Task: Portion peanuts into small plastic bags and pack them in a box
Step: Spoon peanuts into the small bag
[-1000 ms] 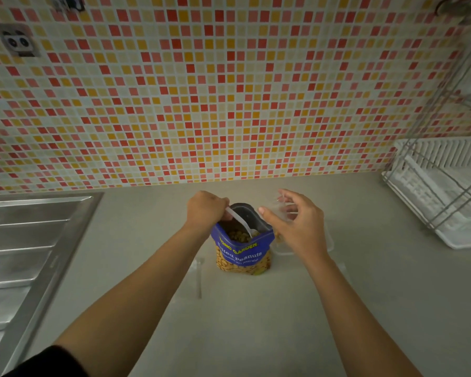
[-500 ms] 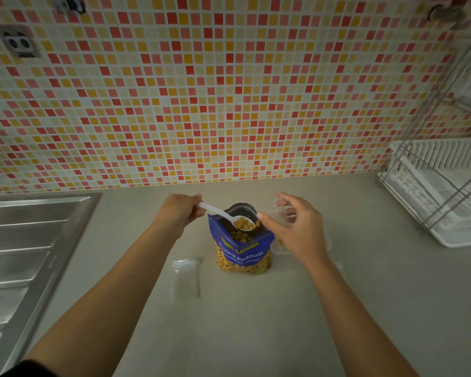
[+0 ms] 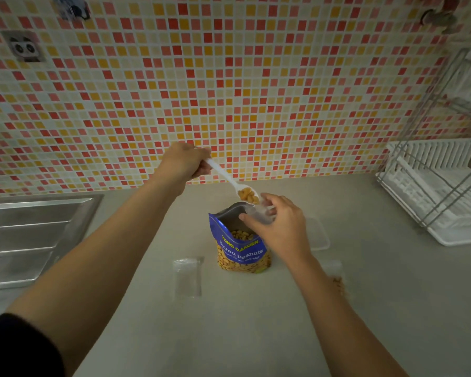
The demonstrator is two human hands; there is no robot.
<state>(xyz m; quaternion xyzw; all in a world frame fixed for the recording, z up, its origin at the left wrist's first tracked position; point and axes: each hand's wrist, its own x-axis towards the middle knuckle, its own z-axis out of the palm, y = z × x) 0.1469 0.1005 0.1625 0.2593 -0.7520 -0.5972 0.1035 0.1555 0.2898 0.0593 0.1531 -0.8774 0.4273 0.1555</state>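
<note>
A blue pouch of salted peanuts (image 3: 239, 248) stands open on the counter. My left hand (image 3: 184, 163) grips the handle of a white plastic spoon (image 3: 229, 178), whose bowl carries several peanuts above the pouch. My right hand (image 3: 279, 227) pinches a small clear plastic bag (image 3: 259, 213) open just under the spoon's bowl. An empty clear bag (image 3: 188, 277) lies flat to the left of the pouch. Another small bag with peanuts in it (image 3: 336, 280) lies to the right, partly hidden by my right forearm. A clear plastic box (image 3: 318, 235) sits behind my right hand.
A steel sink drainboard (image 3: 30, 235) fills the left side. A white dish rack with a wire frame (image 3: 441, 191) stands at the right. The tiled wall (image 3: 229, 91) runs along the back of the grey counter (image 3: 256, 336).
My left hand lifted the spoon out of the pouch with peanuts and carried it up and to the right. My right hand brought the small bag up under the spoon.
</note>
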